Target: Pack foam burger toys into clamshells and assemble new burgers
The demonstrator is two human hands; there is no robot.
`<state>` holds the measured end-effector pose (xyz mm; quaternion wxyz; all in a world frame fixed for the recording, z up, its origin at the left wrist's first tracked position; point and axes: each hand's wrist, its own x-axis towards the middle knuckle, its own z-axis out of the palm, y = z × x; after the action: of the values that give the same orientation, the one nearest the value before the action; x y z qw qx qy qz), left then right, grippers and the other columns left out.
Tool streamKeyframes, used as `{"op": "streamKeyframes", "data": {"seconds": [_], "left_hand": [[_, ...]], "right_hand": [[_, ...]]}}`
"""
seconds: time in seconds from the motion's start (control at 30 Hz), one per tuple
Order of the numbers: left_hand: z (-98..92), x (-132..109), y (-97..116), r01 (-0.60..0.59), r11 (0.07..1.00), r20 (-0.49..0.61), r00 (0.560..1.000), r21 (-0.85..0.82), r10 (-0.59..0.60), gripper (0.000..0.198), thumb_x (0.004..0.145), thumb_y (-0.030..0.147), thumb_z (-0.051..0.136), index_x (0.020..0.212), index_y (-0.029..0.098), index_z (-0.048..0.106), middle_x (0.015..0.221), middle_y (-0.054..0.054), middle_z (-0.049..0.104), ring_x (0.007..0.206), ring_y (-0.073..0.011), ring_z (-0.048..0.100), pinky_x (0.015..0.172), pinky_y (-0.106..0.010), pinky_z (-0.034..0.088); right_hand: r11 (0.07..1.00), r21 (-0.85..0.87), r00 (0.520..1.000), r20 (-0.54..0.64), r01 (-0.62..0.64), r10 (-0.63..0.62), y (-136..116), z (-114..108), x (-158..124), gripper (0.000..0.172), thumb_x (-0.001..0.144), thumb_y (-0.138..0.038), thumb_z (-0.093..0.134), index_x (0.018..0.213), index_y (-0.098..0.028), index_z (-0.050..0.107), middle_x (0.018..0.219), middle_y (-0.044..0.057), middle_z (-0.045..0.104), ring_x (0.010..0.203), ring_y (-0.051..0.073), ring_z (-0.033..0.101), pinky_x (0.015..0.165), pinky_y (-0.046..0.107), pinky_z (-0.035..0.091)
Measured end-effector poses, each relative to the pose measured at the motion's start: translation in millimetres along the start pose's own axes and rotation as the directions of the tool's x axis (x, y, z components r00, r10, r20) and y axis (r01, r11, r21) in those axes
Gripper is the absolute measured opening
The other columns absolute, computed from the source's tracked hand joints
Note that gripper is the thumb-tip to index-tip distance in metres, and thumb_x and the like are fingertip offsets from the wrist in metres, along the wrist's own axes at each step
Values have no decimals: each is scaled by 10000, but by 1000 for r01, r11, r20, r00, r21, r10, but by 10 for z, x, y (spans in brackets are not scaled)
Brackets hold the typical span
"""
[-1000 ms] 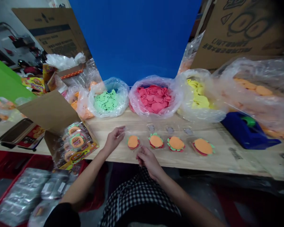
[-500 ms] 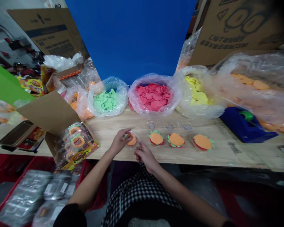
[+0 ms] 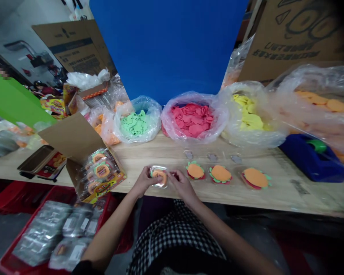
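Observation:
Both my hands hold a small clear plastic blister tray (image 3: 159,176) with an orange foam burger inside it, just above the wooden bench's front edge. My left hand (image 3: 145,181) grips its left side, and my right hand (image 3: 183,186) pinches its right edge. To the right, several foam burgers lie in a row: one (image 3: 195,171), another (image 3: 220,174) and a larger one (image 3: 255,178). Small grey pieces (image 3: 212,157) lie behind them on the wooden bench (image 3: 149,152).
Plastic bags of green (image 3: 134,124), pink (image 3: 193,120), yellow (image 3: 248,114) and orange (image 3: 318,107) foam pieces line the bench's back. A blue tape dispenser (image 3: 312,158) stands right; an open carton of packaged burgers (image 3: 101,172) stands left. A red crate (image 3: 43,236) sits below.
My hands have come together on the leftmost burger, which has risen off the bench in its clear tray. The view has shifted slightly.

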<state>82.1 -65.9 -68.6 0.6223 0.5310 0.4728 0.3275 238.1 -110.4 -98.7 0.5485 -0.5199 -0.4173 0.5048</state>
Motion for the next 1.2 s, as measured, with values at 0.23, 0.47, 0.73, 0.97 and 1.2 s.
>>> {"op": "streamKeyframes", "data": {"seconds": [0.23,0.47,0.73,0.97,1.2], "left_hand": [[145,-315,73,56,981,63,997,-186,-45,467,568,231,748,979,150,542,902,-40,600,801,-149,558,743,-279,446],[230,-384,73,113,950,52,993,-292,-102,408,525,193,771,876,147,569,809,-13,611,715,-123,569,684,-246,462],[288,-306,112,110,877,-63,986,-467,-157,394,612,288,712,953,138,584,814,-50,645,659,-155,606,667,-313,505],[360,-308,147,127,844,-77,978,-521,-194,376,596,280,725,920,153,585,782,-34,649,665,-157,615,668,-301,510],[416,-306,157,83,851,-111,980,-519,-163,369,621,277,708,941,140,584,784,-34,645,657,-144,605,664,-294,499]], "right_hand": [[990,-103,972,222,97,-72,-226,-59,23,246,788,-407,481,658,-199,470,609,-43,414,615,120,407,571,235,337],[994,-3,973,207,107,-104,-290,-74,-64,274,794,-444,455,667,-201,468,626,-42,446,625,119,431,585,229,350],[980,-156,967,241,125,-85,-245,-116,-142,282,804,-428,453,639,-203,414,591,-52,365,579,111,381,551,227,307],[984,-76,974,174,161,-146,-256,-77,-186,272,828,-408,427,653,-200,406,612,-48,331,588,109,350,561,229,310],[992,-39,978,177,120,-111,-148,-100,-177,327,822,-477,421,644,-205,391,544,-58,322,514,106,309,499,233,279]]}}
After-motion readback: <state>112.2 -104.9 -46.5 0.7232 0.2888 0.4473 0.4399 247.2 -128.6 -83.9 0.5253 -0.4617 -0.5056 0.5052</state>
